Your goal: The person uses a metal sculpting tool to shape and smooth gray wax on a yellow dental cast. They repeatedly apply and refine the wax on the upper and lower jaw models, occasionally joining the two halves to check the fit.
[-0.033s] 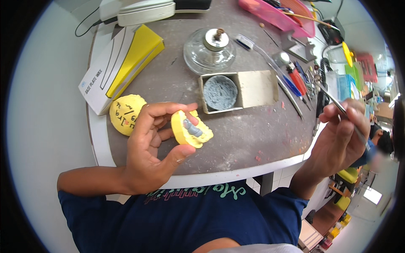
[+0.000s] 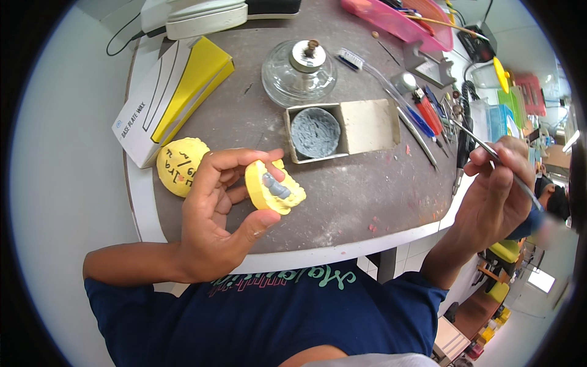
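Between the fingers and thumb of my left hand [image 2: 214, 214] is a yellow dental cast [image 2: 258, 191], tilted so its tooth side shows. Grey wax [image 2: 276, 186] covers several teeth on it. My right hand [image 2: 495, 189], raised off the table's right edge, pinches a thin metal wax carving tool [image 2: 483, 144] like a pen, its tip pointing up and left. Past the left hand, a second yellow cast [image 2: 178, 160] with handwriting lies on the table. An open small box [image 2: 287, 137] holding a round grey wax block [image 2: 315, 133] sits beyond the held cast.
A glass spirit lamp [image 2: 299, 76] stands behind the wax box. At the left lies a white and yellow carton [image 2: 174, 101]. A toothbrush [image 2: 350, 59], a red lighter [image 2: 428, 110] and several slim tools lie at the right, near a pink tray [image 2: 403, 25].
The view has shifted slightly, so the table things sit a little further left. Both hands keep their hold, with the carving tool turned slightly.
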`<state>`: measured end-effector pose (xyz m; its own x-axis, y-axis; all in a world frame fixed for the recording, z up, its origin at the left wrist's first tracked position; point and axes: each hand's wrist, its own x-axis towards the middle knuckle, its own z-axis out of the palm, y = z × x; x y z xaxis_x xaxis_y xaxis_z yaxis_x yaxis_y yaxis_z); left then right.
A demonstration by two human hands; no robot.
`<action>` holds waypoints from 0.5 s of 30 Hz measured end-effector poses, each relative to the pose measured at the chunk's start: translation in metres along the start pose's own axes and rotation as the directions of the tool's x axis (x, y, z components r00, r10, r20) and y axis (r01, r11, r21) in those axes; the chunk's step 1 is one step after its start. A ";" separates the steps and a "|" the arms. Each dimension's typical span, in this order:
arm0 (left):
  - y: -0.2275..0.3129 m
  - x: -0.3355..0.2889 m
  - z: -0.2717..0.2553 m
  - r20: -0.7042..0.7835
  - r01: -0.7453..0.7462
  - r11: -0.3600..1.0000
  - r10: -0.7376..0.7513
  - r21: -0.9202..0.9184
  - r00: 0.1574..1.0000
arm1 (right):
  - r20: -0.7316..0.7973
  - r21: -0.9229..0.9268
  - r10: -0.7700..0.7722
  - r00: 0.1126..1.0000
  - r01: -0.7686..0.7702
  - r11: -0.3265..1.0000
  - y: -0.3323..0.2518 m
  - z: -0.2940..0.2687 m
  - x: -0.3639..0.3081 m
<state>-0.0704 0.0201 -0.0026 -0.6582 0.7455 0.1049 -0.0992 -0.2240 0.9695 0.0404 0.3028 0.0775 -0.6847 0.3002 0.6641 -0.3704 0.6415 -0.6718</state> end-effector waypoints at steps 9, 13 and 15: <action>0.005 0.000 0.001 0.049 0.006 0.997 -0.010 0.076 0.999 | 0.015 -0.076 0.394 0.919 -0.392 0.917 0.005 -0.014 -0.037; 0.004 -0.004 -0.001 0.048 -0.003 0.997 -0.001 0.077 0.999 | 0.070 -0.118 0.395 0.916 -0.385 0.915 0.007 -0.016 -0.039; 0.003 -0.003 0.000 0.051 -0.011 0.997 0.007 0.076 0.999 | 0.036 -0.103 0.327 0.944 -0.322 0.941 0.005 -0.012 -0.038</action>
<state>-0.0689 0.0166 0.0001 -0.6198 0.7751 0.1230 -0.0348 -0.1837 0.9824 0.0723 0.3035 0.0524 -0.7905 0.4674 0.3957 -0.0635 0.5800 -0.8121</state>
